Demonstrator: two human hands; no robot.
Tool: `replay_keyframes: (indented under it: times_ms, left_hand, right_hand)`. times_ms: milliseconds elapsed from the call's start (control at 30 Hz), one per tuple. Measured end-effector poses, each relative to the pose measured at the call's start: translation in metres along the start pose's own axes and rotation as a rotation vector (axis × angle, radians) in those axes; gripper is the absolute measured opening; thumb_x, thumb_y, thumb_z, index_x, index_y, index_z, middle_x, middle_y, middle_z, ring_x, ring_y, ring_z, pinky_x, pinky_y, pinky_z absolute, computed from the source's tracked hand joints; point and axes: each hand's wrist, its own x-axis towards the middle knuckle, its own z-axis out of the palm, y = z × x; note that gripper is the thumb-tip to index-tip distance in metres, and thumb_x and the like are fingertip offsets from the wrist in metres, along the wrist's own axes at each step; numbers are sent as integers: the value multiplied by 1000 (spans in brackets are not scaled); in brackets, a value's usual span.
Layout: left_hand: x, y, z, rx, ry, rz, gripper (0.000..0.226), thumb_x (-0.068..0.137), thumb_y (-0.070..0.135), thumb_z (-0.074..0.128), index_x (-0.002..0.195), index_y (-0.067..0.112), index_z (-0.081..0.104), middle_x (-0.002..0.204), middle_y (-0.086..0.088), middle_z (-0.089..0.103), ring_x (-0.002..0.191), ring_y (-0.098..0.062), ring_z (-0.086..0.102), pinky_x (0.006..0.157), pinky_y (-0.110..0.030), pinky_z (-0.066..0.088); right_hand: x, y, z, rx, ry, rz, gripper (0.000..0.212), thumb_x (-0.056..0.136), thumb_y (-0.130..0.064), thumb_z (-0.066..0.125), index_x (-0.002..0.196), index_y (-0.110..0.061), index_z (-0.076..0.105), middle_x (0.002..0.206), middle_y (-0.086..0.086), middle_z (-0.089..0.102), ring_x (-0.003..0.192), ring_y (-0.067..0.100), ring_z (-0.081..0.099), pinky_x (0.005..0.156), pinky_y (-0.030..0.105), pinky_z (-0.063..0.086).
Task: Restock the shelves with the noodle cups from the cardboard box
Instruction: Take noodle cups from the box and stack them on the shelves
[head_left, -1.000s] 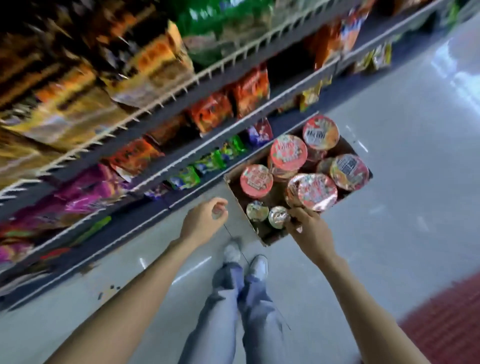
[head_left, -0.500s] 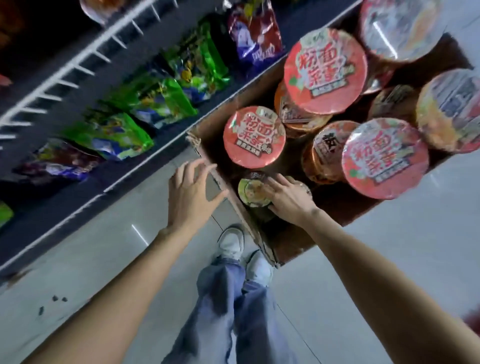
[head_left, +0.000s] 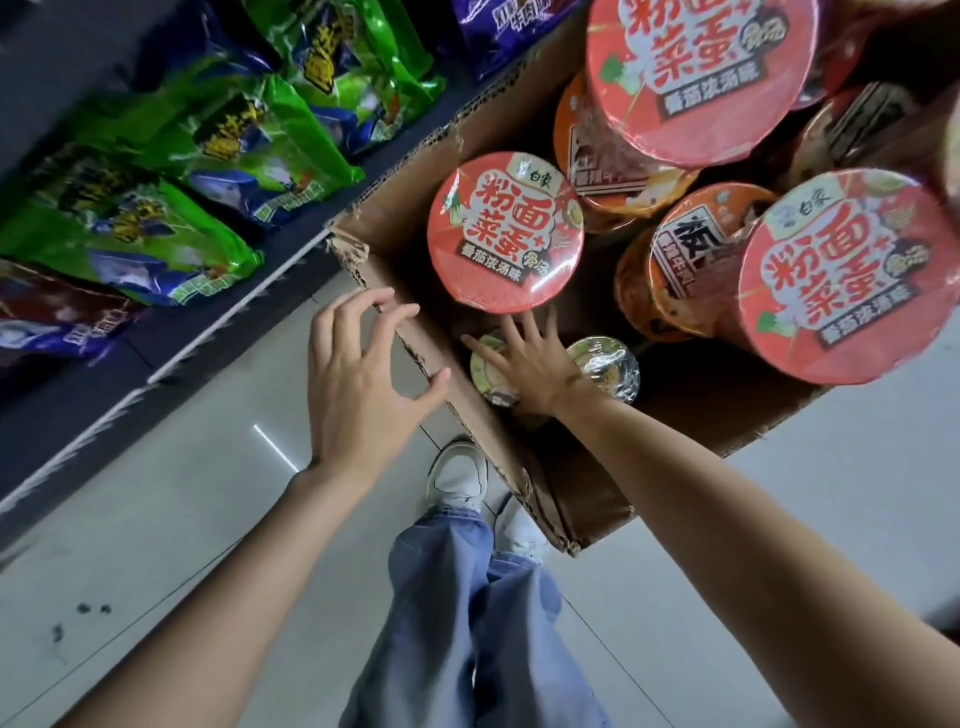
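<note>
Cardboard box (head_left: 587, 512) on tiled floor (head_left: 197, 519)

Both forearms are bare, with no sleeves, watch or rings showing on the left hand (head_left: 363, 379) or the right hand (head_left: 535, 366). Below them hang loose, light blue jeans (head_left: 467, 613), their hems folding over white shoes (head_left: 460, 478) with pale grey trim.

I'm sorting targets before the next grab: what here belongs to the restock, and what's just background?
Job:
cardboard box
red-lidded noodle cups
small cups under right hand
left hand at box edge

Background:
green snack bags
purple bags
</note>
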Motion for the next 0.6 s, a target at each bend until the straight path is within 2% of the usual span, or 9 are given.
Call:
replay_keyframes:
  times_ms: [100, 167, 233, 367, 467, 533, 600]
  left_hand:
    - [0, 2, -1, 1, -19, -16, 49, 73, 40, 62, 114, 14, 62, 127, -9, 52, 121, -26, 39, 106, -36, 32]
    - [0, 2, -1, 6, -26, -19, 49, 73, 41, 62, 115, 15, 62, 128, -9, 52, 121, -25, 37, 105, -37, 34]
    - [0, 2, 0, 8, -24, -15, 50, 73, 41, 62, 115, 15, 62, 128, -9, 52, 122, -25, 36, 105, -37, 33]
    - [-1, 1, 0, 12, -14, -10, 50, 73, 41, 61, 116, 15, 62, 129, -9, 52, 122, -24, 35, 105, -36, 32]
    - [-2, 3, -3, 27, -34, -16, 52, 74, 45, 59, 118, 16, 60, 130, -9, 51, 122, -25, 36, 106, -38, 32]
    - [-2, 6, -5, 43, -59, -5, 56, 74, 49, 58, 120, 17, 59, 132, -10, 50, 124, -26, 34, 109, -41, 25]
    - [-2, 11, -7, 55, -113, 53, 64, 72, 52, 60, 125, 17, 55, 136, -11, 47, 130, -28, 31, 114, -44, 10]
  right_hand:
    - [-2, -10, 3, -16, 21, 18, 97, 84, -45, 63, 152, -25, -5, 156, 23, -3, 141, 47, 5, 105, 66, 26]
    - [-3, -15, 4, -20, 54, 32, 87, 88, -37, 61, 152, -23, 3, 156, 19, 2, 143, 42, 8, 101, 60, 34]
    - [-3, -17, 6, -22, 60, 49, 84, 90, -32, 58, 152, -22, 2, 155, 17, 7, 142, 39, 12, 97, 55, 39]
    - [-5, -17, 3, 67, 22, 78, 95, 84, -31, 66, 151, -20, 0, 153, 18, 11, 136, 44, 22, 96, 53, 40]
    - [-19, -14, -7, 219, 24, 125, 109, 73, -42, 75, 151, -19, 2, 150, 19, 15, 129, 40, 29, 92, 49, 43]
    - [-38, -9, -18, 374, 39, 174, 118, 66, -44, 79, 151, -19, 1, 150, 17, 14, 131, 40, 24, 95, 51, 43]
    - [-63, -6, -30, 601, 93, 284, 124, 61, -42, 82, 151, -18, 0, 149, 15, 14, 133, 40, 19, 98, 54, 41]
